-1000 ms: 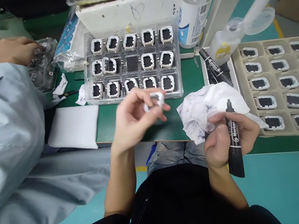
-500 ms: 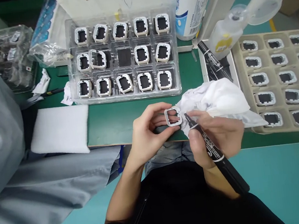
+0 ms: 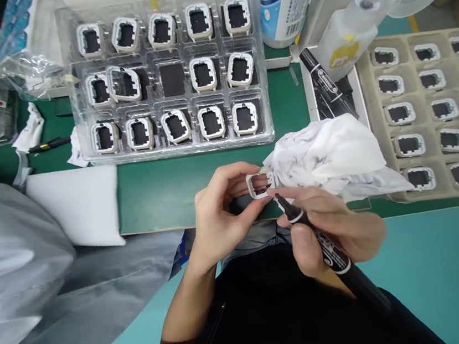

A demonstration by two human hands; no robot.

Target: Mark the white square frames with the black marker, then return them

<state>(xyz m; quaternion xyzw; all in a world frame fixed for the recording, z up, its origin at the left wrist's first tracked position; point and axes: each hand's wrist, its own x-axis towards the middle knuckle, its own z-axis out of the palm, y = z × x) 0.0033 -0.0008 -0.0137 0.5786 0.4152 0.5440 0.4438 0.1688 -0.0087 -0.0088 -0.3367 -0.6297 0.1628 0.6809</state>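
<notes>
Around the white frame (image 3: 250, 188), a green worktop (image 3: 158, 203) stretches at nine o'clock and turquoise floor (image 3: 432, 258) shows at four. A clear tray (image 3: 180, 149) at eleven and a beige tray (image 3: 413, 91) at half past two carry similar frames (image 3: 189, 23) in compartments; a white box (image 3: 311, 100) at half past one holds markers (image 3: 320, 74). The left hand (image 3: 229, 205) pinches the white frame near the worktop's front edge; the right hand (image 3: 336, 226) grips a black marker (image 3: 353, 277), its tip by the white frame's half-past-four corner, contact unclear.
</notes>
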